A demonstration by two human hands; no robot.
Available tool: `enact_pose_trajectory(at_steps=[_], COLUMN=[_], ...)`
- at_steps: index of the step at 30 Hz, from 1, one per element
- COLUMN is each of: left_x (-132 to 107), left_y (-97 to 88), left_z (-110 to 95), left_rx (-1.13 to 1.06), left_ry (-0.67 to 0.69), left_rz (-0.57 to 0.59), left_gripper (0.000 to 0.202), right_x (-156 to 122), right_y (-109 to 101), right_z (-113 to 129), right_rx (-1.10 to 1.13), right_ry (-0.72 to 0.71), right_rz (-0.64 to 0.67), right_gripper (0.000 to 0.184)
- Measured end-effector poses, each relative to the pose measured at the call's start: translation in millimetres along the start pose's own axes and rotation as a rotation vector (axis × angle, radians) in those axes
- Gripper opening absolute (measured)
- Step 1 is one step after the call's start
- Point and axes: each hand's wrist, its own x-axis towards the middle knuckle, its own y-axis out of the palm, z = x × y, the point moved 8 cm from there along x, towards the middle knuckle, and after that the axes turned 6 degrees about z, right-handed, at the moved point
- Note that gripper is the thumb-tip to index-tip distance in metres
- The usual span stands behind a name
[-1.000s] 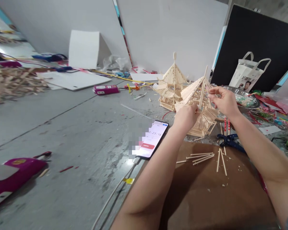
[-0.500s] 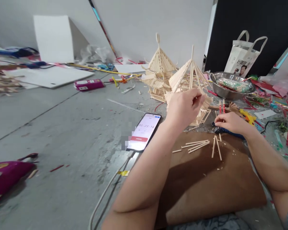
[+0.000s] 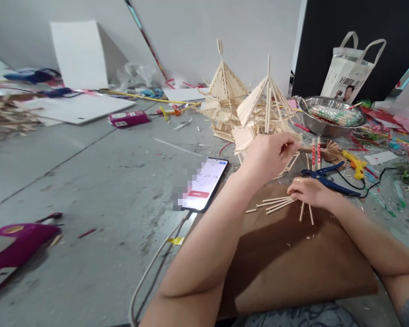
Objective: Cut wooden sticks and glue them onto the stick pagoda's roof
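My left hand [image 3: 272, 154] is raised in front of the small stick-built pavilion [image 3: 268, 102] with the pointed, partly covered roof. Its fingers are curled together, and whatever they pinch is hidden. My right hand [image 3: 308, 190] hovers low over the brown board [image 3: 293, 272], fingers bent together beside the ends of several loose wooden sticks [image 3: 277, 205]; its fingertips are partly hidden. Below that hand two sticks [image 3: 306, 214] lie in a narrow V. Just behind it rest blue-handled cutters [image 3: 330, 179] and two red-marked sticks [image 3: 316, 154].
Left of the board a phone [image 3: 206, 184] shows a timer, with a white cable [image 3: 150, 272] running from it. A second stick pavilion [image 3: 223, 91] stands behind. At right are a metal bowl [image 3: 327, 129], a yellow glue gun [image 3: 356, 164] and a white bag [image 3: 349, 75].
My right hand has moved left and toward me, from beside the cutters to the loose sticks, uncovering the cutters. My left hand stays before the pavilion. The view has shifted slightly.
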Motion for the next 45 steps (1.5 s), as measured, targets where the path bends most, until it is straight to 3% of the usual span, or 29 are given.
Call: enact_pose_trajectory(at_steps=[8,13,21,26,34,40,42,45], left_x=[0.2,0.7,-2.8,-0.7,-3.3,0.6,5.0,7.0], left_y=[1.8,19.2,47.8,46.4,60.4,50.7,42.0,32.3], left_z=[0.1,1.0,0.0,5.2,7.9,16.0,22.7,40.2], left_rx=[-0.017,0.001,0.068,0.063,0.1,-0.007,-0.147,-0.417], left_ry=[-0.001,-0.021,-0.037,-0.036,-0.002,-0.054,-0.105,-0.204], left_rz=[0.037,0.188,0.386,0.376,0.466,0.371,0.23,-0.081], left_gripper=[0.025,0.021,0.018,0.019,0.024,0.021,0.023,0.027], right_x=[1.8,0.0,-2.4,-11.1,-34.1,-35.0,-31.0,-20.6], right_y=[14.6,12.0,8.1,-17.5,-89.4,-137.2,-156.2,-175.5], right_z=[11.1,2.4,-4.9,-12.5,-12.3,-5.6,-6.0,-9.7], right_rx=[-0.047,-0.073,-0.067,0.019,0.019,0.104,0.227,0.438], right_ry=[-0.022,0.071,0.089,0.104,0.072,0.007,-0.02,-0.034], right_rz=[0.058,0.1,0.095,-0.017,-0.234,-0.362,-0.523,-0.739], right_gripper=[0.022,0.014,0.011,0.013,0.015,0.012,0.011,0.017])
